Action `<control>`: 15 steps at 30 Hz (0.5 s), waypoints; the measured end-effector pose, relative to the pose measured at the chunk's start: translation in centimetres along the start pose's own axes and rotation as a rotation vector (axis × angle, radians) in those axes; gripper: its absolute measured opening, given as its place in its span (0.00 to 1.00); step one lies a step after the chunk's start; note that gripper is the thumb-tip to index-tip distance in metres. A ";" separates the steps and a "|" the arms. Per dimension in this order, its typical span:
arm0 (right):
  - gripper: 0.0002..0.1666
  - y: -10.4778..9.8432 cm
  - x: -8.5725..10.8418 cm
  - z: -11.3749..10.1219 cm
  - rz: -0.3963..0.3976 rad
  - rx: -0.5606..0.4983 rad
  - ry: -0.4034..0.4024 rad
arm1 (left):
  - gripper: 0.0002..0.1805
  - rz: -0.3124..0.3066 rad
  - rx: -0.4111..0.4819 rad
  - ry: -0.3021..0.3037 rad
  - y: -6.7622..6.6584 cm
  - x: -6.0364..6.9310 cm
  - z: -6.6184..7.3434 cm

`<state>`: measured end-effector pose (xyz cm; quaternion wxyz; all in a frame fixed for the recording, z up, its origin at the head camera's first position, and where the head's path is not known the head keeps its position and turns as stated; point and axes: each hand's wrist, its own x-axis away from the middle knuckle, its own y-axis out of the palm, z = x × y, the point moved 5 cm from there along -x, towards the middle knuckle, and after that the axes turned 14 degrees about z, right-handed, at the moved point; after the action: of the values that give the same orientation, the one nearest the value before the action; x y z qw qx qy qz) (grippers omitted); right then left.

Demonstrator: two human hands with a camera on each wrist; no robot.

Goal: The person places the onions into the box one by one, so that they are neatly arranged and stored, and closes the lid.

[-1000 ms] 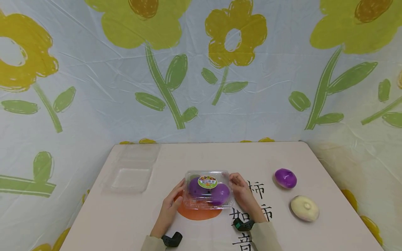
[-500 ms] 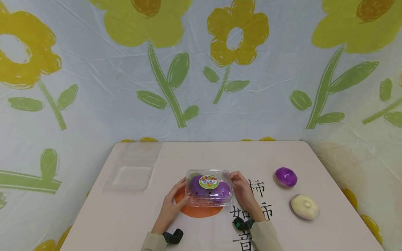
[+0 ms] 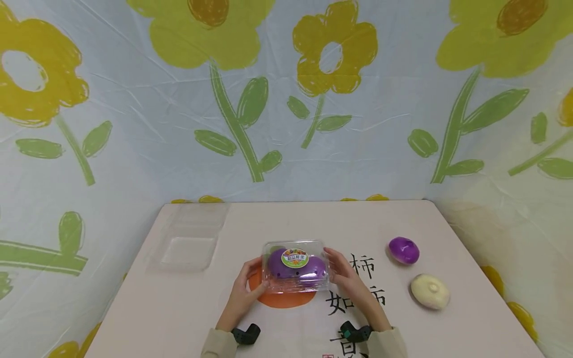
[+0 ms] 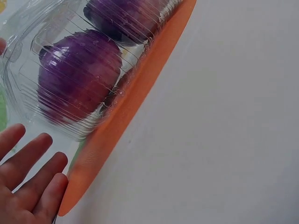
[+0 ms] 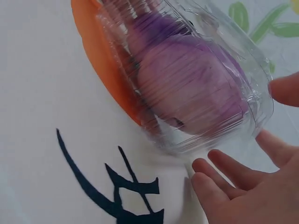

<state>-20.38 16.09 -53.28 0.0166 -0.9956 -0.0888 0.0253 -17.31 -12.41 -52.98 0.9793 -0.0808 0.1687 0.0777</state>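
Observation:
A clear plastic clamshell box (image 3: pixel 295 286) with an oval fruit label (image 3: pixel 295 258) stands in front of me, over an orange disc (image 3: pixel 286 301) printed on the tabletop. Through its walls I see two round purple vegetables (image 4: pixel 79 77), kind unclear. My left hand (image 3: pixel 241 296) is at the box's left end; in the left wrist view several fingers are extended, apart from the plastic. At the other end is my right hand (image 3: pixel 351 283), its fingers loosely extended. In the right wrist view its thumb (image 5: pixel 286 89) meets the box rim, and the lower fingers are off it.
An opened clear box (image 3: pixel 188 253) lies at the back left of the pale table (image 3: pixel 147 313). On the right are a glossy purple vegetable (image 3: pixel 404 250) and a cream-coloured one (image 3: pixel 429 291) with a nub. A flower-printed curtain (image 3: pixel 380 164) surrounds the table behind and at the sides.
My right hand has loosened from the box's corner and its fingers have straightened, with the wrist shifting right and nearer to me. The box has barely moved.

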 end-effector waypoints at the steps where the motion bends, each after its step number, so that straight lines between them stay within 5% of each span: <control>1: 0.46 0.0 0.1 0.0 -0.011 0.002 -0.004 | 0.32 0.001 0.000 -0.001 0.0 0.0 0.3; 9: 0.51 0.2 0.2 0.6 -0.022 -0.112 0.055 | 0.13 0.014 -0.042 0.005 0.3 -0.2 -1.0; 12: 0.49 0.2 0.3 0.8 -0.037 -0.107 0.100 | 0.07 -0.055 -0.058 -0.016 0.4 -0.2 -2.2; 15: 0.45 0.1 0.6 0.9 -0.042 -0.053 0.149 | 0.07 -0.158 0.001 -0.112 0.6 -0.2 -2.9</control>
<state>-19.86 16.14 -54.19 -0.0028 -0.9927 -0.1089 -0.0517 -18.51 -12.39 -55.66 0.9903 -0.0890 0.1068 0.0043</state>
